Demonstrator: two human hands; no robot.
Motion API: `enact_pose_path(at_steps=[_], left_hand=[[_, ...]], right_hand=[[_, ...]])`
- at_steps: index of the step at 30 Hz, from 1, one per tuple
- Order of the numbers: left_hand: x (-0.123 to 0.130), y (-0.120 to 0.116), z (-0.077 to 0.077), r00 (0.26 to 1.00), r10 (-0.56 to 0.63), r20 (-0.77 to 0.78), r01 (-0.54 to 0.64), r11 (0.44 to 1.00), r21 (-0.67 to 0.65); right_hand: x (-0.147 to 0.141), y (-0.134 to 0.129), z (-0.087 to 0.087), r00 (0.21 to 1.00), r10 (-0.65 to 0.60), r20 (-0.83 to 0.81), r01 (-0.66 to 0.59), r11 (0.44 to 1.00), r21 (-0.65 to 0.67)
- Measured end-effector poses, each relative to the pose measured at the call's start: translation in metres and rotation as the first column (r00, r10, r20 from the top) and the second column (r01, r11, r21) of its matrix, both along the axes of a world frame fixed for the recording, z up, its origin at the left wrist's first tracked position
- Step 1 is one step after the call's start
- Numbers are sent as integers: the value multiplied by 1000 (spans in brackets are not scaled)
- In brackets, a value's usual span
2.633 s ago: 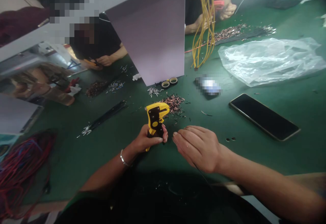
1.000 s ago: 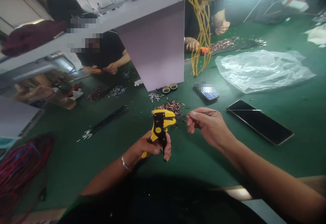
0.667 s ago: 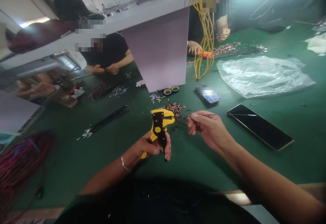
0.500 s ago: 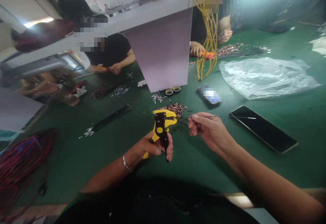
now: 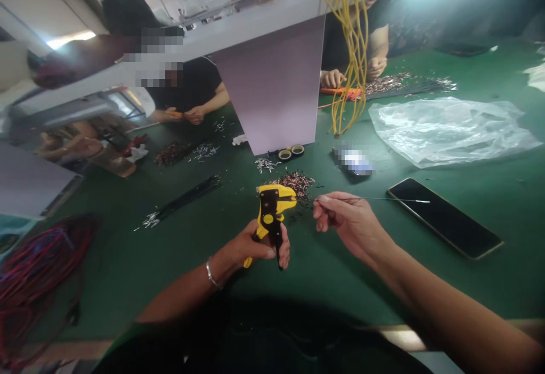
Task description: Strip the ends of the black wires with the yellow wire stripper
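My left hand (image 5: 259, 246) is wrapped round the handles of a yellow and black wire stripper (image 5: 269, 215), its jaws pointing right. To the right of those jaws, my right hand (image 5: 340, 212) pinches a thin black wire (image 5: 374, 198) between thumb and fingers. One end of the wire stretches right above a large dark phone and has a pale tip. The other end barely shows at the fingertips, apart from the jaws. Behind the stripper lies a heap of black and copper-coloured scraps (image 5: 296, 184). A bundle of black wires (image 5: 187, 198) with pale ends rests to the left.
The large phone (image 5: 445, 218) lies at right, with a smaller lit phone (image 5: 353, 161) behind it. Farther back are a clear plastic bag (image 5: 451, 130), tape rolls (image 5: 290, 152), a pale divider (image 5: 272, 90) and hanging yellow wires (image 5: 353, 73). Red wires (image 5: 38, 272) lie at left. Co-workers sit opposite.
The camera view has shifted slightly. My right hand still pinches the wire, whose near end shows less beyond the fingertips. My left hand keeps its hold on the stripper.
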State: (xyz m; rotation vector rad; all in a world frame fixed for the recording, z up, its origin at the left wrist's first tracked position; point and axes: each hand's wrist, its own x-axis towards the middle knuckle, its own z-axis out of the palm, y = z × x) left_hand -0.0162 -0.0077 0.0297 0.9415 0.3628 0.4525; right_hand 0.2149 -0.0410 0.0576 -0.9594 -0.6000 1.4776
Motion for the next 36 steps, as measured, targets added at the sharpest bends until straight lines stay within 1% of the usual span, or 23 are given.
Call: enact_pose_path(at_steps=[6, 12, 20, 24, 28, 32, 36], left_hand=[[-1, -1, 2, 1000, 19, -21, -17, 998, 58], [-2, -1, 1, 999, 37, -22, -35, 996, 85], [-3, -3, 3, 996, 64, -68, -57, 994, 98], [-4, -3, 3, 994, 81, -68, -71, 988, 135], [-5, -2, 2, 990, 100, -100, -82, 982, 170], [-6, -3, 0, 991, 99, -95, -82, 982, 169], [-5, -2, 1, 990, 100, -99, -82, 981, 176]], right_hand=[[0, 1, -2, 1000, -5, -12, 5, 1000, 4], [0, 2, -1, 999, 2, -35, -3, 1000, -25], [0, 3, -4, 1000, -1, -30, 0, 1000, -32], [0, 3, -4, 1000, 6, -26, -7, 1000, -23], [-1, 2, -3, 1000, -15, -25, 14, 999, -29], [-1, 3, -3, 999, -20, -32, 19, 999, -30], [-1, 3, -5, 999, -11, -35, 9, 999, -33]])
